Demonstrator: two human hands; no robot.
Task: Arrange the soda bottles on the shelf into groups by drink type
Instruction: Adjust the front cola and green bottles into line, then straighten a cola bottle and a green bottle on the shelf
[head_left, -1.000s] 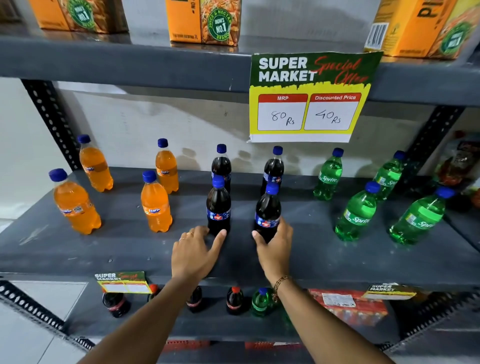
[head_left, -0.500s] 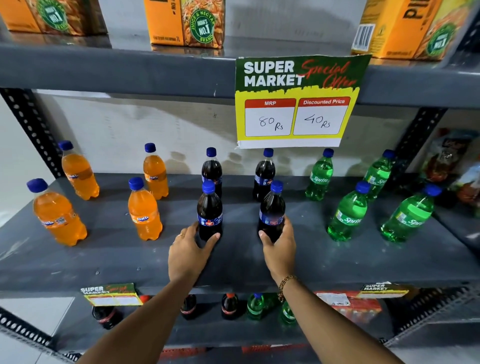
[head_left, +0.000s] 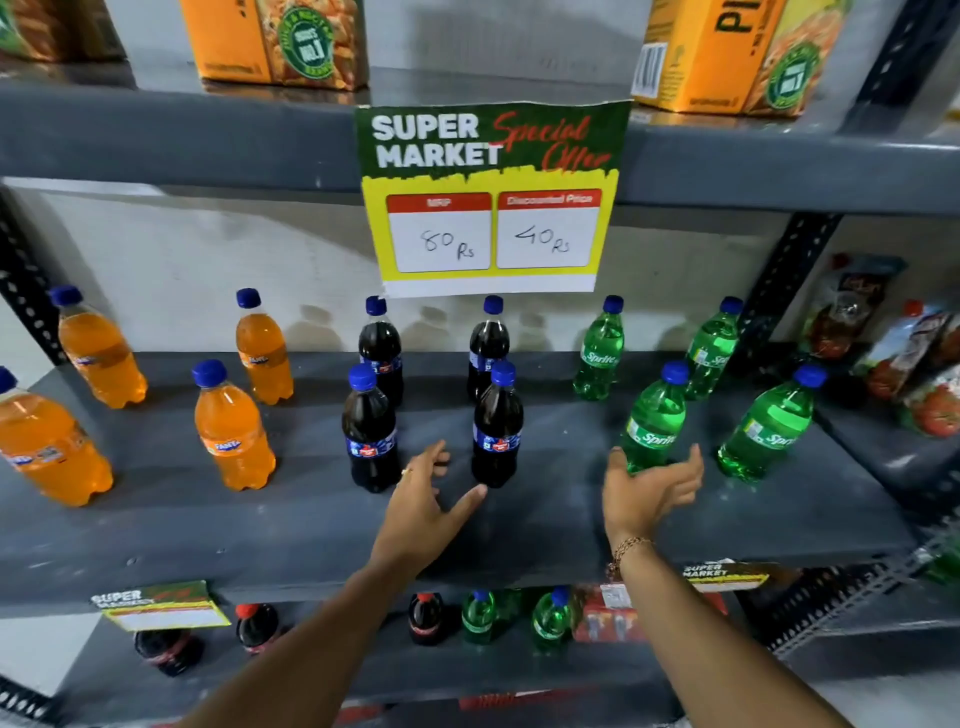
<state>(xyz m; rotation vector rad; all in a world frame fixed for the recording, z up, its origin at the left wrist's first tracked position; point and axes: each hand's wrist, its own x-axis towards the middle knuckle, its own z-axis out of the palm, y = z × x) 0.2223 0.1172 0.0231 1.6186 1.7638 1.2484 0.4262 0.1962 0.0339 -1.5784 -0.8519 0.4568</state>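
Grey shelf (head_left: 545, 525) carries orange, cola and green bottles already grouped. Both hands have let go of the near cola bottles (head_left: 496, 431); right hand (head_left: 644, 493), fingers spread and empty, now nears a green bottle (head_left: 655, 421).

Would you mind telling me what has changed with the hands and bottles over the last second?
Both hands let go of the front cola bottles: the left hand drew back slightly, and the right hand swung right toward a Sprite bottle, open. The orange bottles stayed put.
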